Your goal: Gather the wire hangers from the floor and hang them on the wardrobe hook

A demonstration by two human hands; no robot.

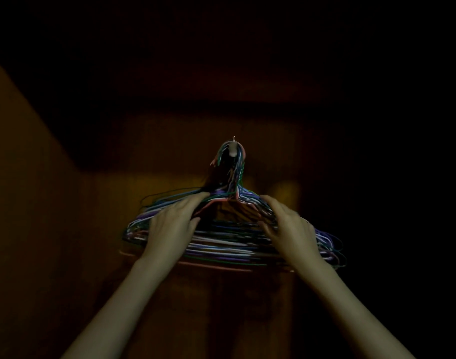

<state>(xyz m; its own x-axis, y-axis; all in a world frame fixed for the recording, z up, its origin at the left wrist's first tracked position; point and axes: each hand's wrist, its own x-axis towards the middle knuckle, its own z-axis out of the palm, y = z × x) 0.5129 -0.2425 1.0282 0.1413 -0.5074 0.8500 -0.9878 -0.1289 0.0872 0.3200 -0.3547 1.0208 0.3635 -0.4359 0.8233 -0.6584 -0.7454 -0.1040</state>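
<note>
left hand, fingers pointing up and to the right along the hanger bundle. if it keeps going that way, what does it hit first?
Probably the twisted necks of the wire hangers, which rise toward the wardrobe hook. The left hand already lies on the bundle's shoulder, fingertips near the pink hanger. Depth is unclear in this dim view.

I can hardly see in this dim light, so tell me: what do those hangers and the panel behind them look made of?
The hangers look like thin metal wire with a coloured coating, probably plastic or paint: slim, springy strands in white, purple, blue and pink, with both hands on them. The wardrobe panel looks like brown wood or wood veneer with a smooth, dull finish; the light is too low to show grain. The hook seems pale metal or plastic.
</note>
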